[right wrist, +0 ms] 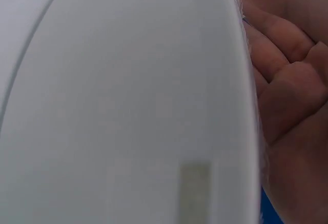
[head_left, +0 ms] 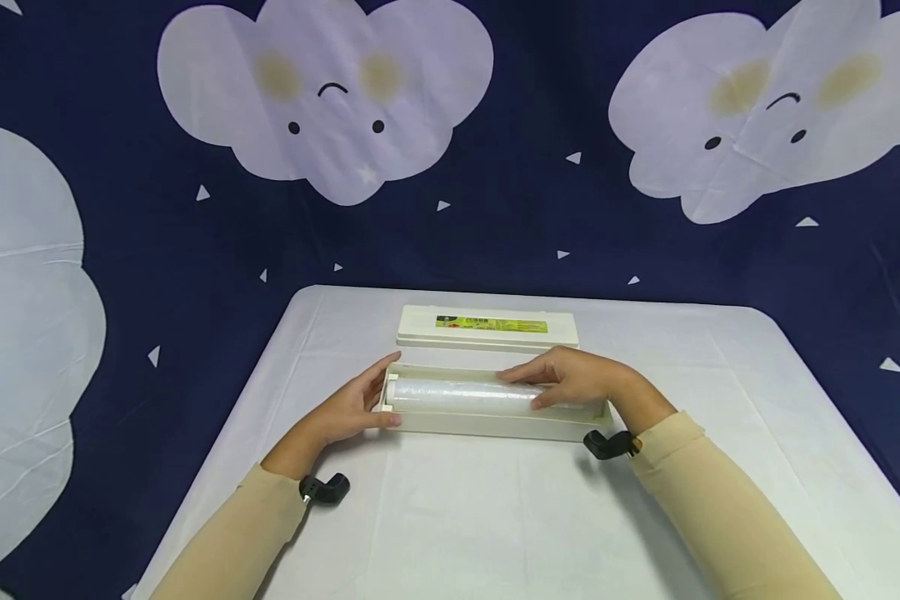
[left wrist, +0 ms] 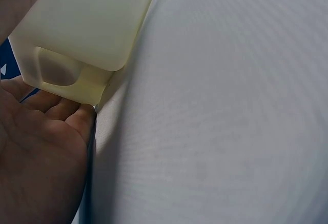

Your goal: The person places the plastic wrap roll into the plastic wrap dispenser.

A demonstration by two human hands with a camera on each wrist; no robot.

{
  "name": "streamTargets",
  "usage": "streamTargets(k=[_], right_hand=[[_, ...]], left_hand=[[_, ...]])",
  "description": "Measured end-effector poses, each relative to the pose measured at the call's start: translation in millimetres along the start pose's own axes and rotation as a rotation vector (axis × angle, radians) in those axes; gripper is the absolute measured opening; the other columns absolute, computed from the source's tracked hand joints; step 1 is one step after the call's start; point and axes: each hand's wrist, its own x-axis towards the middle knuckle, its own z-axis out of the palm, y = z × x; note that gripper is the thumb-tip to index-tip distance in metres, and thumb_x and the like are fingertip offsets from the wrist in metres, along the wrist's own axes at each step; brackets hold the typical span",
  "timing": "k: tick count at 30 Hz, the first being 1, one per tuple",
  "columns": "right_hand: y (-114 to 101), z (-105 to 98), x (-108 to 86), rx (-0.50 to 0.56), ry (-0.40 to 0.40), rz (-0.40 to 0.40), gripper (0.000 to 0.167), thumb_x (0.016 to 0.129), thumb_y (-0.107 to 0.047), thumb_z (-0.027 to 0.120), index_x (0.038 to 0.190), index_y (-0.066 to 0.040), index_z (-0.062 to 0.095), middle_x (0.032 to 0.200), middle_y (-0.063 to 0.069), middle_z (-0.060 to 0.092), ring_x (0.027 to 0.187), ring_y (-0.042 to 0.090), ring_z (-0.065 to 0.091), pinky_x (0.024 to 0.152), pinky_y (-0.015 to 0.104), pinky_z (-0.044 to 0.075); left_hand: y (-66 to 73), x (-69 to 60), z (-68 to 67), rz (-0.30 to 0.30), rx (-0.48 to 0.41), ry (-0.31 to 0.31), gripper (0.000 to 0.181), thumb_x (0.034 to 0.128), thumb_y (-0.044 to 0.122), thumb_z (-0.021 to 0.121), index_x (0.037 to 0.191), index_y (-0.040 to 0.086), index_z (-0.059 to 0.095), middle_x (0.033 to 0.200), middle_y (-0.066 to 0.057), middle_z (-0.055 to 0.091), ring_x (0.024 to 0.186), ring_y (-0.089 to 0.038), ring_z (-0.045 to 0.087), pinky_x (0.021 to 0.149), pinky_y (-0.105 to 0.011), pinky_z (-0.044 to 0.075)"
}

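Note:
A long cream plastic box [head_left: 487, 425] lies lengthwise across the table with its top uncovered. Inside sits a roll of plastic wrap [head_left: 465, 395], clear film wound on it. My left hand [head_left: 348, 408] holds the box's left end, thumb on the near side and fingers around the far side. In the left wrist view the box's end wall [left wrist: 56, 67] shows a rounded recess near the fingers. From above, my right hand [head_left: 581, 379] grips the right part of the roll between thumb and fingers. The box's near wall [right wrist: 128, 80] hides much of that grip in the right wrist view.
Just behind the box lies its cream lid [head_left: 487, 337], bearing a green and yellow label. Both rest on a white-covered table [head_left: 450, 517]. A dark blue cloth [head_left: 510, 242] with cloud prints hangs behind. Each wrist wears a small black camera.

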Motion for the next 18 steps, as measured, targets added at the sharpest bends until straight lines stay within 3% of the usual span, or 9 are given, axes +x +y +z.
streamTargets(k=[11, 18], right_hand=[[3, 3, -16.5, 0.037, 0.061, -0.028, 0.058, 0.094, -0.012, 0.082, 0.148, -0.01, 0.062, 0.149, 0.0, 0.059, 0.14, 0.021, 0.051, 0.115, 0.032, 0.041], [8, 4, -30.4, 0.153, 0.104, -0.081, 0.057, 0.096, -0.009, 0.08, 0.147, 0.002, 0.059, 0.151, 0.011, 0.057, 0.143, 0.029, 0.048, 0.115, 0.035, 0.041]], left_hand=[[2.5, -0.5, 0.4, -0.008, 0.014, -0.005, 0.11, 0.0864, -0.004, 0.085, 0.169, 0.006, 0.013, 0.168, -0.022, 0.027, 0.154, -0.034, 0.027, 0.119, -0.024, 0.028], [4.0, 0.4, 0.0, -0.019, 0.009, -0.004, 0.11, 0.086, -0.003, 0.086, 0.169, 0.011, 0.015, 0.169, -0.02, 0.026, 0.155, -0.032, 0.025, 0.12, -0.027, 0.026]])
